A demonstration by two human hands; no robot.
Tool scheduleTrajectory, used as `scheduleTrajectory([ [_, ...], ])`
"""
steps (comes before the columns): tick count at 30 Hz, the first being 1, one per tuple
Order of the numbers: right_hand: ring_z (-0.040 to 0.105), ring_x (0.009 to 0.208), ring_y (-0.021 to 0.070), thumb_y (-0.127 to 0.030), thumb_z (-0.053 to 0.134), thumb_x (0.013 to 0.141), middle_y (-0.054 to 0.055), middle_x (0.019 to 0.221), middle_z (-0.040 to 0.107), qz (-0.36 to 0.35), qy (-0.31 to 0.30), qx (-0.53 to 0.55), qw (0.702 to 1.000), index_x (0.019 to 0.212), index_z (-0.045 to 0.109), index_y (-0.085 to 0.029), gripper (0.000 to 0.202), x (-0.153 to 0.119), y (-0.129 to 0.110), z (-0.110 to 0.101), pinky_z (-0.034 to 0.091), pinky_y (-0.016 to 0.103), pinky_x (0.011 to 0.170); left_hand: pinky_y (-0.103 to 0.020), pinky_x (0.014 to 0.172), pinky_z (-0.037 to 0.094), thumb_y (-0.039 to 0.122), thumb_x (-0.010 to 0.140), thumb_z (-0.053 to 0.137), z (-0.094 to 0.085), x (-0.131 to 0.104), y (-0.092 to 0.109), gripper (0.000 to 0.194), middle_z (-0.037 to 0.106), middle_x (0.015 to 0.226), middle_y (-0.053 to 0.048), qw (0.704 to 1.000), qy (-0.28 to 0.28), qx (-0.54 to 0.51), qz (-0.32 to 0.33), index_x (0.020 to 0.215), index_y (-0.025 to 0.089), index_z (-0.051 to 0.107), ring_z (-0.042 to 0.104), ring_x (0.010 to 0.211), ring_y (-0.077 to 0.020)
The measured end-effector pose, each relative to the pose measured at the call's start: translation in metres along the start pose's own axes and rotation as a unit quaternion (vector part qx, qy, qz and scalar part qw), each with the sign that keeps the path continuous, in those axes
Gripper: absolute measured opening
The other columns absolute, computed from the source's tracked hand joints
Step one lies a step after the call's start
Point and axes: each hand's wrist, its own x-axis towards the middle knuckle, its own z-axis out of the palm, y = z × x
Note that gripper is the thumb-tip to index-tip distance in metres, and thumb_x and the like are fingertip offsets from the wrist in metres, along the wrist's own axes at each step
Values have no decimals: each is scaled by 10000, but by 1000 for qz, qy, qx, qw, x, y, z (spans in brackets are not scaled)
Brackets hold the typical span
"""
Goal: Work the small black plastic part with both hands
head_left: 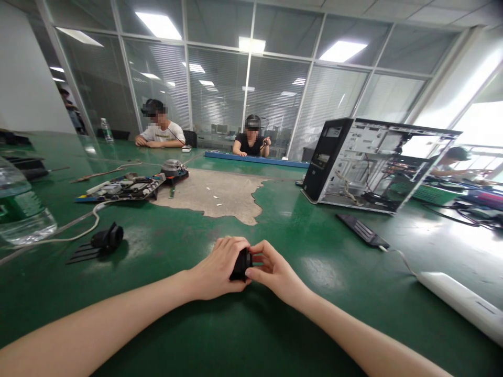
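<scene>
A small black object (241, 265), with an angular edge showing, is held between both hands just above the front middle of the green table (165, 335). My left hand (218, 266) wraps round it from the left, covering much of it. From the right, the thumb and fingers of my right hand (277, 273) pinch its side. Its exact kind cannot be made out. Off to the left lies a black plastic piece (108, 238) with a round end and flat prongs.
A circuit board (129, 187) and a cooling fan (175, 170) lie back left, near a water bottle (19, 204). An open computer case (334, 162) stands right, behind a black slotted strip (361, 230) and white power strip (459, 301). Two people sit across.
</scene>
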Motion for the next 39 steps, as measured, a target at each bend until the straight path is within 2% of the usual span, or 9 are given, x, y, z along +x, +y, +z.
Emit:
scheduleTrajectory([
  [3,541,840,139,-250,660,680,-13,855,509,-6,-4,11,1000,859,450,-208,279,-1,-3,1,468,275,699,-400,854,330,284,703,580,1,0,0,531,436,1116,-100,1000,5,0,1,1135,174,293,418,999,-246],
  [10,544,844,150,-322,641,692,-5,851,519,7,48,-33,998,823,466,-193,254,4,-4,3,454,279,704,-402,848,330,295,696,588,0,-1,0,543,437,1118,-101,1000,-3,-4,-2,1136,179,292,417,991,-250],
  [14,552,838,151,-318,622,713,20,911,540,27,28,-42,998,903,481,-190,269,4,-2,1,465,306,729,-401,844,332,301,702,583,-1,-1,0,532,442,1111,-98,1000,-2,-8,-4,1137,182,302,419,985,-248],
  [19,529,876,146,-263,658,683,-10,873,507,-18,-4,-15,1000,869,456,-219,278,-3,-7,5,478,284,729,-398,839,336,264,678,598,-2,-1,1,543,446,1110,-99,1000,-4,-4,-8,1130,170,312,425,975,-246],
  [24,534,823,136,-345,610,719,-16,827,494,-9,28,-14,999,805,455,-211,222,-1,-7,7,466,260,678,-397,843,337,271,683,594,-2,-1,2,546,448,1104,-98,1000,3,-4,-6,1138,170,310,428,979,-243],
  [27,539,806,130,-325,617,719,-2,893,513,4,45,-26,999,852,462,-208,235,3,-3,5,457,273,700,-396,835,344,291,690,591,-3,-1,2,534,452,1101,-100,1000,5,-5,-8,1132,170,317,432,974,-244],
  [30,548,827,146,-319,596,738,23,931,533,21,24,-38,999,924,478,-195,252,4,-1,3,450,306,745,-391,830,348,292,694,589,-3,-1,2,517,455,1097,-96,1000,3,-8,-12,1125,174,328,431,970,-243],
  [35,537,846,142,-276,653,691,0,896,515,-3,-10,-5,1000,889,448,-217,291,-1,-4,4,469,273,704,-386,835,341,269,681,598,-3,-1,2,539,447,1102,-97,1000,1,-3,-8,1130,167,319,425,971,-240],
  [39,536,798,126,-310,615,726,-11,858,514,-6,1,-6,1000,859,457,-216,227,-2,-2,5,461,253,681,-387,837,340,273,683,597,-3,-1,2,543,449,1103,-94,1000,3,-6,-6,1134,174,312,427,973,-241],
])
